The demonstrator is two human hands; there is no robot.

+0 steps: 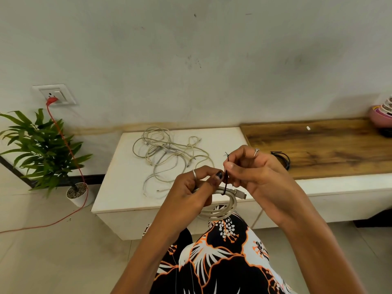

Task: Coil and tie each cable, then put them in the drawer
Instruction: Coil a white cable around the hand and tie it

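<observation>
A white cable wound into a coil (pixel 224 205) hangs in front of me, just above the front edge of the low white cabinet (pixel 118 187). My left hand (pixel 195 187) grips the coil at its top left. A thin black tie (pixel 226 177) loops round the coil and stands up from it. My right hand (pixel 252 172) pinches the tie's upper part between thumb and fingers. Behind my hands, several loose pale cables (pixel 167 153) lie tangled on the cabinet top. Black ties or a black cable (pixel 283 159) lie on the wooden top, partly hidden by my right hand.
A wooden-topped bench (pixel 331 145) runs to the right, with stacked bowls (pixel 381 117) at its far end. A potted plant (pixel 46 149) stands on the floor at left. A red cord (pixel 70 151) runs from the wall socket (pixel 55 94) down across the floor.
</observation>
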